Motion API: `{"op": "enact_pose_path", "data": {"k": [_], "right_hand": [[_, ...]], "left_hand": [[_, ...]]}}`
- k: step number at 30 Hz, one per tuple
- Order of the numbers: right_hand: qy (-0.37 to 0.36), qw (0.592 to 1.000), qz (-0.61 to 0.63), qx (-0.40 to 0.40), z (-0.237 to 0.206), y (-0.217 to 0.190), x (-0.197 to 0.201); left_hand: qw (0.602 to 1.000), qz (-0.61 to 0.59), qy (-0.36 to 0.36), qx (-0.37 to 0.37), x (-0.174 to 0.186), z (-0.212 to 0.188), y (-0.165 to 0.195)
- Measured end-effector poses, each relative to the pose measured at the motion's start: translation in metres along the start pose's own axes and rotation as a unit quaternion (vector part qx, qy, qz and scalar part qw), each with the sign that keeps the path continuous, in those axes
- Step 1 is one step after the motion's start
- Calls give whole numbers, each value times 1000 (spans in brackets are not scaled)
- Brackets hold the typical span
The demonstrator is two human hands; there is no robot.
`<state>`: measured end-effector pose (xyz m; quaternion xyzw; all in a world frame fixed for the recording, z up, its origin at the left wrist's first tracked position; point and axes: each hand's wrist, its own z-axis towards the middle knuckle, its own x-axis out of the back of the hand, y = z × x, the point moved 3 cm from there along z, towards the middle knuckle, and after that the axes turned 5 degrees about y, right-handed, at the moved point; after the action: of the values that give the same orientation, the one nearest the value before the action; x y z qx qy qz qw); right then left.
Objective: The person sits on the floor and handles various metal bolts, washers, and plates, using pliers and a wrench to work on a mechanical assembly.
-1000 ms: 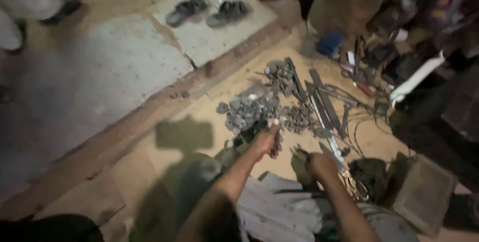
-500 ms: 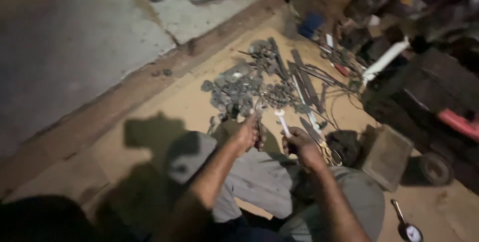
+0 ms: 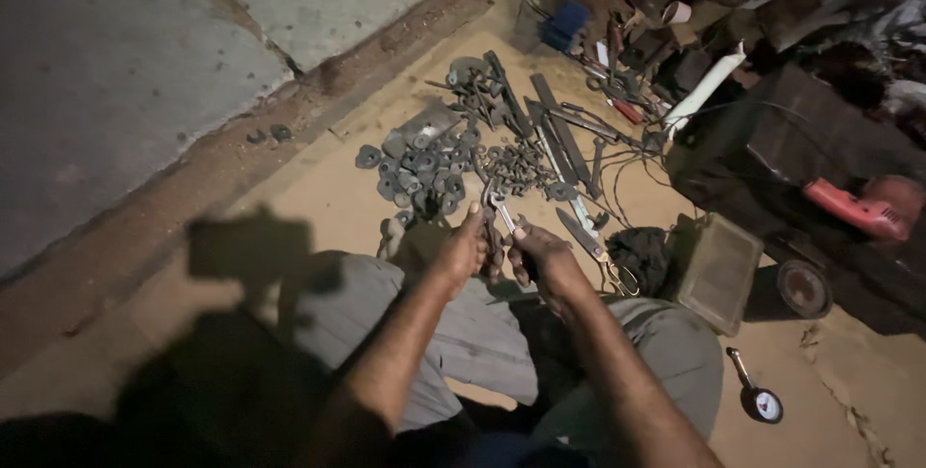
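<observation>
Taking the heap of dark washers and bolts (image 3: pixel 434 164) as my landmark: I see bare tan floor (image 3: pixel 318 203) open on its left side, up to the raised curb (image 3: pixel 241 145). On its right side the way is blocked by long flat tools and wrenches (image 3: pixel 564 145), loose cables (image 3: pixel 627 174) and a dark machine (image 3: pixel 772 154) beyond. Just below the heap my two hands (image 3: pixel 502 251) meet around a small wrench (image 3: pixel 502 209), closing the gap above my knees (image 3: pixel 463 323).

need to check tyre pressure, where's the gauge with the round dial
In the head view the gauge lies on the floor at lower right, beside the person's right knee.
</observation>
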<state>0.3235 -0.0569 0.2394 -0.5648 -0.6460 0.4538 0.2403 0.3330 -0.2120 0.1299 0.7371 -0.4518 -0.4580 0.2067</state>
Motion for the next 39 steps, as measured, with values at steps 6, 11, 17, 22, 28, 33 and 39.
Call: {"op": "enact_pose_path", "data": {"k": [6, 11, 17, 22, 28, 33, 39], "right_hand": [[29, 995, 50, -86, -10, -2, -17], [-5, 991, 82, -110, -9, 10, -26], [-1, 996, 58, -70, -10, 5, -27], [-35, 999, 2, -31, -14, -8, -20], [-93, 949, -302, 1, -6, -2, 4], [-139, 943, -302, 24, 2, 14, 26], [-23, 808, -521, 273, 27, 5, 58]], "left_hand": [[991, 53, 107, -62, 5, 8, -3], [977, 90, 144, -133, -6, -11, 13], [989, 58, 98, -91, -7, -10, 15], [969, 131, 167, -128, -2, -3, 16], [963, 174, 163, -125, 1, -3, 14], [968, 176, 126, -124, -7, -11, 11], [991, 119, 58, -15, -19, -35, 15]]}}
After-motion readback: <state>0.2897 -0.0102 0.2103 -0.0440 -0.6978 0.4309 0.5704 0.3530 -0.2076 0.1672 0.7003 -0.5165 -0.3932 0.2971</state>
